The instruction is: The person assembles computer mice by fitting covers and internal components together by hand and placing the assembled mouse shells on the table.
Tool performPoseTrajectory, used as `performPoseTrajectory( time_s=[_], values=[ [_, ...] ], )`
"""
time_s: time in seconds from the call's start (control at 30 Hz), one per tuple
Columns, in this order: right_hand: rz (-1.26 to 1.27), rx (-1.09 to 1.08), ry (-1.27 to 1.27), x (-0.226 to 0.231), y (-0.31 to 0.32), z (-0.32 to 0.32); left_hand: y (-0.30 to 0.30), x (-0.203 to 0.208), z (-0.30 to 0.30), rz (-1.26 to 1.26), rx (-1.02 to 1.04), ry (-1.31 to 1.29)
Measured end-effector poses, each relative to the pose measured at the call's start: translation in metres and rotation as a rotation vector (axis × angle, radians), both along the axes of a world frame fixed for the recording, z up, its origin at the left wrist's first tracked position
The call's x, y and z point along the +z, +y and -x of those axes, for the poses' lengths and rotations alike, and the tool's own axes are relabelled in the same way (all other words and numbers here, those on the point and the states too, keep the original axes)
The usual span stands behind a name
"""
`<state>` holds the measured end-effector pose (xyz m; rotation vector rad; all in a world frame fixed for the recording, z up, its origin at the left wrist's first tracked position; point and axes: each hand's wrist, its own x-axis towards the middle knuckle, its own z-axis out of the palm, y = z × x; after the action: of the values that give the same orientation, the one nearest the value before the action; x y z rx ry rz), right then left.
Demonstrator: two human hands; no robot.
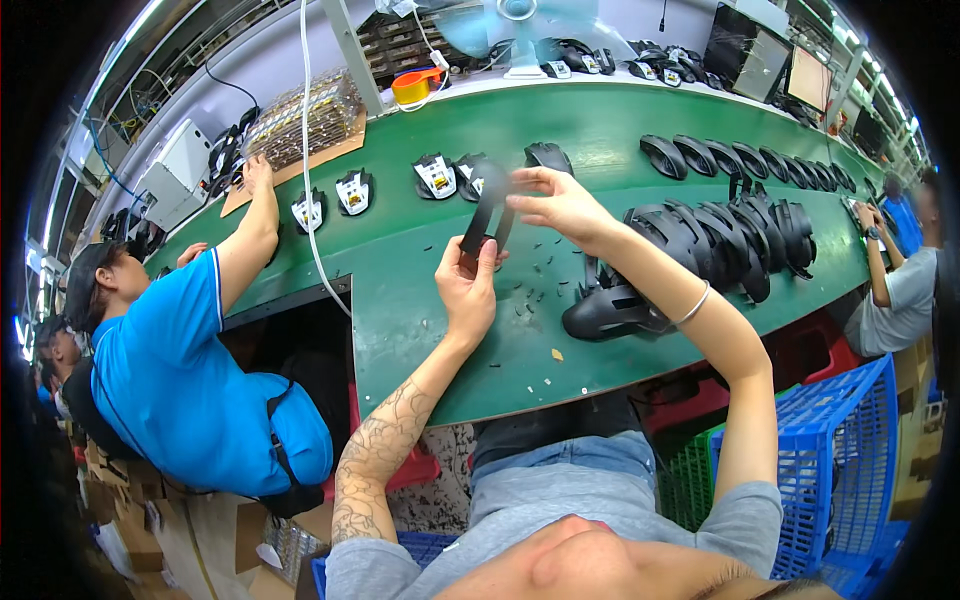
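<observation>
- Green bench (400, 320) fills the middle of a busy workroom, small dark scraps (533, 297) scattered over it
- Left hand (468, 290) is closed around the lower end of a curved black plastic piece (481, 225), held up over the bench
- Right hand (560, 207) is half open at the piece's upper end, fingers bent; blur there, so I cannot tell if it grips
- Just beyond, a white-and-black mouse body (436, 176) sits in plain view, its neighbour partly covered by the piece
- To the right, a heap of black shells (690, 235), partly behind the right forearm
- Farther left, a co-worker in a blue shirt (170, 350) reaches across the bench
- At the far edge, a fan (517, 10) is cut off by the frame
</observation>
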<state>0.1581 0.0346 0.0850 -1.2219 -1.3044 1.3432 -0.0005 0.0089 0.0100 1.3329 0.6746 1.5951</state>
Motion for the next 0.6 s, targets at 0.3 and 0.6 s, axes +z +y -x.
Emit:
performPoseTrajectory(
  time_s=[0.3,0.6],
  values=[
    [-1.263,0.263,-1.144,0.001,-0.018,0.011,0.002,0.002,0.004,-0.115,0.114,0.209],
    [-0.991,0.104,-0.728,0.003,-0.016,0.008,0.005,0.003,0.005,-0.064,0.051,0.099]
  ],
)
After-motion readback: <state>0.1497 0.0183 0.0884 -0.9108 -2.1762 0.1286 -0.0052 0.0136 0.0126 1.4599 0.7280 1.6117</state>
